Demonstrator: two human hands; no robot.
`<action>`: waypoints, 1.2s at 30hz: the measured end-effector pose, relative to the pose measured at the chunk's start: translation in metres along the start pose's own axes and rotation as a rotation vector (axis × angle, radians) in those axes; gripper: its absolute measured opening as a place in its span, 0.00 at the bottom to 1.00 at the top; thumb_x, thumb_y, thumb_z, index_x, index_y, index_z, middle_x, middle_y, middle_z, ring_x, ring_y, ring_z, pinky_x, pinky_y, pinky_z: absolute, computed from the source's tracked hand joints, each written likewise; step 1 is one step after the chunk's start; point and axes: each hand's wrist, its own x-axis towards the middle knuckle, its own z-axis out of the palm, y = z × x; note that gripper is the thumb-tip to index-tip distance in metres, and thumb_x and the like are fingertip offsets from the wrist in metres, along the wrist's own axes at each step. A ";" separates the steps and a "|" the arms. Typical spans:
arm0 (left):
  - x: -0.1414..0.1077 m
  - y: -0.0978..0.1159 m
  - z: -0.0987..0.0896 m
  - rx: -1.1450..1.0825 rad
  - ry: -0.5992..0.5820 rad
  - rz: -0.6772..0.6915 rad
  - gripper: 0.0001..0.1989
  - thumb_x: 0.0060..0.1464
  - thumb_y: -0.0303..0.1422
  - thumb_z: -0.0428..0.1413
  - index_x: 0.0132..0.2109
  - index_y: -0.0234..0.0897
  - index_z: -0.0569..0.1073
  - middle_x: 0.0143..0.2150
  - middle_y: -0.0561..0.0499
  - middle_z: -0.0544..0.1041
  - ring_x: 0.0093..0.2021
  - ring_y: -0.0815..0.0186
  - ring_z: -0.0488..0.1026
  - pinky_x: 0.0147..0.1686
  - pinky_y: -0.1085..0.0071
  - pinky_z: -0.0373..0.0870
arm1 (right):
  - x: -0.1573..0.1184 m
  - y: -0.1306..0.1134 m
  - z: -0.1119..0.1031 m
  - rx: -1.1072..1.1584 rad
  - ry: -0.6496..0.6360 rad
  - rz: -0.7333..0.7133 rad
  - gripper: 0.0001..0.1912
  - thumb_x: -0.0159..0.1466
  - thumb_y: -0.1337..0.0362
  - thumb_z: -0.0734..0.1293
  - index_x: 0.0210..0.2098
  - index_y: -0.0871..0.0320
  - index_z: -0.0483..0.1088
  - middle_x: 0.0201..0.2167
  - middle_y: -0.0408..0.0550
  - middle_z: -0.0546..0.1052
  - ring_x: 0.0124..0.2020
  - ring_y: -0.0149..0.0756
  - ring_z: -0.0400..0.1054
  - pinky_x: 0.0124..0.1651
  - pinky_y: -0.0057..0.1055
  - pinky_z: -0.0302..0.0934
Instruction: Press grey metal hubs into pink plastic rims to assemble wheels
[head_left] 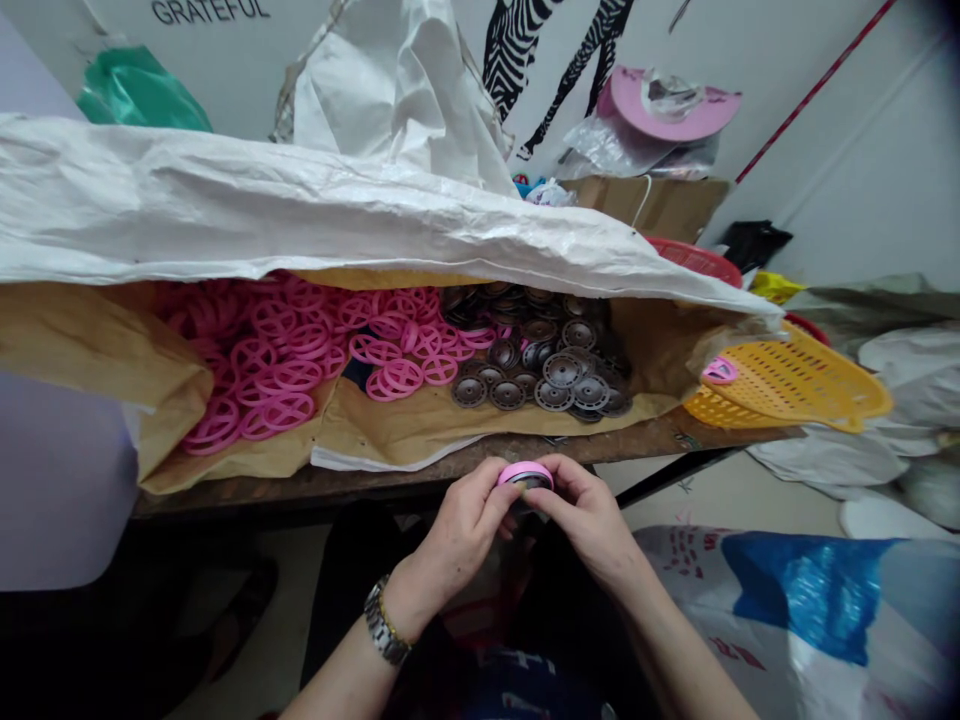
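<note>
Between my hands, just in front of the table's edge, is a pink plastic ring [526,470] with a dark grey disc [535,481] set against it. My left hand [469,508] grips its left side, thumb on the disc. On the other side my right hand [583,510] pinches it, with the thumb also on the disc. Beyond them, on brown paper, lies a heap of pink spoked rings [289,350]. To its right sits a pile of dark grey wheel-like discs [562,370].
A white sack edge [300,205] rises behind the heaps. At the right end of the table [645,440] stands a yellow perforated basket [802,375], with a red basket [697,260] behind it. A white and blue plastic bag [810,590] is on the floor at right.
</note>
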 end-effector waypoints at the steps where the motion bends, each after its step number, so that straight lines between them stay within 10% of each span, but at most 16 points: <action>1: -0.001 -0.001 0.002 0.025 0.006 0.012 0.14 0.67 0.42 0.46 0.43 0.36 0.69 0.35 0.52 0.69 0.30 0.69 0.70 0.29 0.74 0.70 | -0.001 0.000 0.000 -0.009 0.007 0.000 0.09 0.54 0.60 0.72 0.33 0.57 0.73 0.28 0.40 0.74 0.32 0.33 0.65 0.38 0.29 0.58; 10: 0.003 -0.007 0.011 0.106 0.138 0.029 0.15 0.67 0.41 0.46 0.40 0.37 0.70 0.32 0.53 0.68 0.27 0.70 0.68 0.24 0.77 0.65 | -0.005 0.005 0.005 -0.053 0.097 -0.029 0.08 0.54 0.60 0.72 0.29 0.58 0.73 0.24 0.40 0.71 0.29 0.32 0.61 0.35 0.28 0.56; 17: 0.003 -0.002 0.002 -0.035 -0.041 -0.067 0.15 0.64 0.38 0.51 0.55 0.40 0.68 0.37 0.52 0.72 0.28 0.69 0.71 0.25 0.75 0.72 | 0.002 0.011 0.005 0.114 0.176 0.028 0.17 0.52 0.52 0.76 0.33 0.58 0.74 0.29 0.44 0.76 0.32 0.35 0.66 0.38 0.29 0.60; 31: -0.001 0.002 0.017 -0.065 0.008 -0.002 0.16 0.65 0.39 0.49 0.54 0.37 0.71 0.29 0.54 0.70 0.23 0.70 0.69 0.21 0.77 0.67 | -0.012 -0.002 -0.003 -0.057 0.160 -0.137 0.13 0.65 0.53 0.66 0.38 0.55 0.75 0.34 0.45 0.77 0.37 0.37 0.68 0.41 0.29 0.62; 36: 0.014 0.012 0.013 0.203 0.006 0.145 0.19 0.67 0.39 0.47 0.61 0.37 0.66 0.43 0.45 0.77 0.36 0.62 0.75 0.40 0.67 0.74 | -0.018 -0.016 -0.021 -0.243 0.325 -0.256 0.12 0.65 0.54 0.66 0.38 0.55 0.75 0.36 0.46 0.79 0.38 0.39 0.71 0.43 0.31 0.63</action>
